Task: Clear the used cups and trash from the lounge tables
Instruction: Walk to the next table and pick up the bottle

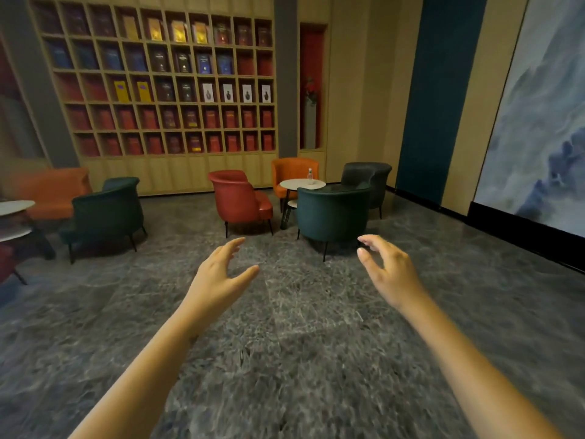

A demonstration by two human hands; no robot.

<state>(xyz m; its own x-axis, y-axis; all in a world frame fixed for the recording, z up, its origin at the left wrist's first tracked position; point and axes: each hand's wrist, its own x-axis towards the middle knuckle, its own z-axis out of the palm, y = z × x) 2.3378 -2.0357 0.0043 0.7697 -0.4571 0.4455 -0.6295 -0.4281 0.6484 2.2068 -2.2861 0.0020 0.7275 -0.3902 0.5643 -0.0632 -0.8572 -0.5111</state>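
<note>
Fingers [232, 245] of the left hand [221, 274] are spread wide and bent a little, and the thumb sticks out to the side. This hand holds nothing. The right hand [386, 274] is open too. Its fingers [372, 240] curve like a loose claw, with a gap between them and the thumb, and it holds nothing. Both hands are held out over the grey floor [285, 343] and touch nothing.

Well apart from the hands stands a small round worktop [297, 184]. A clear bottle [310, 176] stands upright on it, near the right edge. Four chairs sit around this worktop: a red chair [240, 198] on the left, an orange chair [291, 172] behind, a grey chair [367, 177] on the right and a teal chair [332, 213] in front, nearest the hands.

Another white worktop [15, 206] pokes in at the left side of the view, with a green chair [107, 210] beside it and an orange sofa [53, 188] behind. A big wall shelf [158, 83] full of boxes covers the back wall.
</note>
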